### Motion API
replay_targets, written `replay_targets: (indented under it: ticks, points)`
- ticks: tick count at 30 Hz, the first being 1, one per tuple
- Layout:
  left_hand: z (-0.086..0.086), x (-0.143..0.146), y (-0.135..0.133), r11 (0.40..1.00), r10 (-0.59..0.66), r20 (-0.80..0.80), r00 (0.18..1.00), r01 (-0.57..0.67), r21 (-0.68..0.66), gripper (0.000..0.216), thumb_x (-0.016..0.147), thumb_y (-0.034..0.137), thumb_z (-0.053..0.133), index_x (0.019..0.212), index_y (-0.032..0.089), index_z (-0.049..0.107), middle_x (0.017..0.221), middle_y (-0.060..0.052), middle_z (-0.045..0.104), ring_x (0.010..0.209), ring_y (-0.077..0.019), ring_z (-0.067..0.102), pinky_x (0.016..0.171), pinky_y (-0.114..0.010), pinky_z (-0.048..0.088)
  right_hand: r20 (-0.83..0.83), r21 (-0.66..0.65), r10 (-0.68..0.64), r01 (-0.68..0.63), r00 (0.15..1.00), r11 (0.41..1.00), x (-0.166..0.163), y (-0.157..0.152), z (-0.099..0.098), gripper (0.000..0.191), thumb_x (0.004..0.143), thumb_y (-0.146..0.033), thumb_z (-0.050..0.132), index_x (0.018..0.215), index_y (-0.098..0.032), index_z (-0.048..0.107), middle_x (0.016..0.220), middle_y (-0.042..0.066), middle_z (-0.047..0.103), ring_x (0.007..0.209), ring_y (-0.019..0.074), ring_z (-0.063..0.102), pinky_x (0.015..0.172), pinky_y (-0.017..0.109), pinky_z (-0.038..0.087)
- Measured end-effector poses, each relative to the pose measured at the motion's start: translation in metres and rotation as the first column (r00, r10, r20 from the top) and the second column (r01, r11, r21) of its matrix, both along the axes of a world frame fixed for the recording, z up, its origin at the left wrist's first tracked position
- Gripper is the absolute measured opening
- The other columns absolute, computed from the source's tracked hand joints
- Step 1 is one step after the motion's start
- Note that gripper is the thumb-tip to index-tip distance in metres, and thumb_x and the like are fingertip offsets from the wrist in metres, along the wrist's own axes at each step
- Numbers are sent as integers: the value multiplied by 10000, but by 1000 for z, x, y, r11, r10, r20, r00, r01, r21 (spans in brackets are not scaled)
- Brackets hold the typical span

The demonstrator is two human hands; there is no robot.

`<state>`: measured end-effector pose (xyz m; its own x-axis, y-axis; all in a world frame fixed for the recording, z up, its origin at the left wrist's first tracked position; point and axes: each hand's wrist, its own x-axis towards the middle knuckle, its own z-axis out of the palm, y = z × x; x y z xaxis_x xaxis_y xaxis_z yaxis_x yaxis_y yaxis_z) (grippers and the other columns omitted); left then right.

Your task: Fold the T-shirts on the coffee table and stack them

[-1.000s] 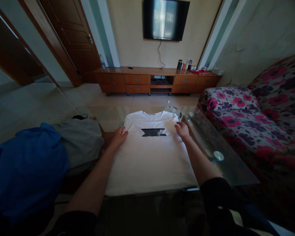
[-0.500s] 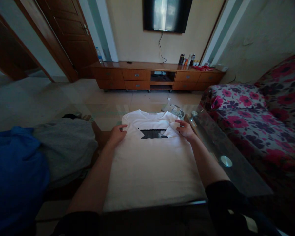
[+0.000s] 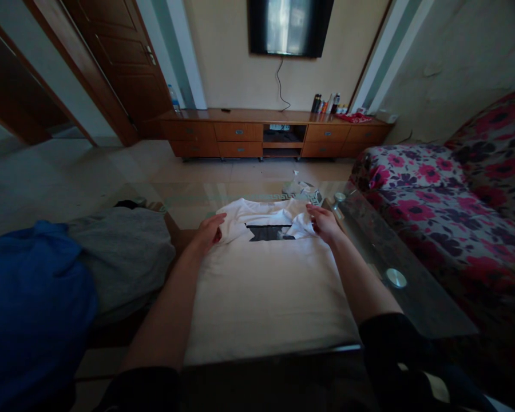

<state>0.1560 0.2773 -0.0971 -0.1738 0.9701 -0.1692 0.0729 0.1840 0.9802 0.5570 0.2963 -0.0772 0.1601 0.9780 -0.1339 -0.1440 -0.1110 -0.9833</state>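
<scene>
At far left, blue garment (image 3: 34, 292) bunches against grey garment (image 3: 120, 252); next, left hand (image 3: 208, 233), fingers pinching one upper side of white shirt (image 3: 270, 292); it lies on glass worktop (image 3: 431, 312), neckline at far end, lower part flat; right hand (image 3: 325, 224) pinches opposite side, fabric puckered beside it; matched grips likely even out tension across the top; floral sofa (image 3: 438, 212) beyond.

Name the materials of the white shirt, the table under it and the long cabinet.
White shirt: soft matte fabric, perhaps cotton, judging by its creases.
Table: smooth, see-through top, probably glass; the floor shows through it.
Long cabinet: lightly glossy wood or veneer, by its brown sheen.
</scene>
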Motion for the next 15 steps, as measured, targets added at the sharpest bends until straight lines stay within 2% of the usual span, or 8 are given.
replay_targets:
  ticks: [3, 6, 8, 11, 13, 15]
  points:
    - [-3, 0, 3, 977, 97, -152, 984, -64, 204, 451, 788, 453, 690, 1128, 167, 769, 688, -19, 677, 599, -152, 612, 581, -252, 497, 105, 145, -130, 114, 986, 983, -3, 6, -3, 383, 712, -486, 792, 917, -178, 694, 632, -29, 602, 496, 97, 489, 440, 210, 358]
    - [-5, -3, 7, 929, 176, -250, 952, -77, 362, 359, 805, 414, 707, 1062, 179, 791, 970, -74, 764, 864, -190, 690, 796, -283, 543, 144, 241, -201, 163, 969, 957, -5, 12, -4, 390, 680, -472, 810, 910, -181, 686, 757, -7, 674, 626, 121, 592, 557, 223, 472]
    - [-4, -3, 9, 921, 208, -231, 950, -111, 374, 404, 791, 352, 721, 1151, 175, 768, 1091, -97, 759, 928, -195, 700, 858, -295, 543, 96, 227, -206, 180, 974, 957, -7, 13, -1, 410, 657, -373, 829, 987, -192, 668, 778, -23, 678, 665, 127, 624, 610, 232, 514]
    - [-2, -1, 9, 935, 192, -110, 975, -148, 322, 594, 741, 212, 721, 1332, 171, 674, 1236, -123, 725, 977, -196, 712, 887, -308, 555, -48, 102, -188, 192, 981, 976, -9, 12, 5, 501, 625, -178, 827, 1076, -204, 611, 783, -25, 685, 684, 147, 659, 632, 261, 558]
    - [0, 2, 8, 957, 130, -19, 991, -121, 264, 646, 730, 147, 683, 1374, 169, 640, 1260, -130, 720, 1007, -206, 717, 894, -329, 566, -128, 20, -140, 144, 982, 989, -9, 10, 10, 498, 630, -96, 804, 1067, -204, 590, 802, -5, 701, 702, 168, 682, 635, 291, 584]
    - [1, 4, 7, 970, 100, 25, 995, -103, 222, 609, 736, 144, 665, 1345, 161, 659, 1218, -131, 739, 1002, -220, 722, 886, -353, 577, -177, -3, -70, 70, 982, 998, -9, 9, 13, 410, 667, -77, 782, 1014, -194, 599, 827, 16, 713, 717, 179, 696, 648, 311, 605]
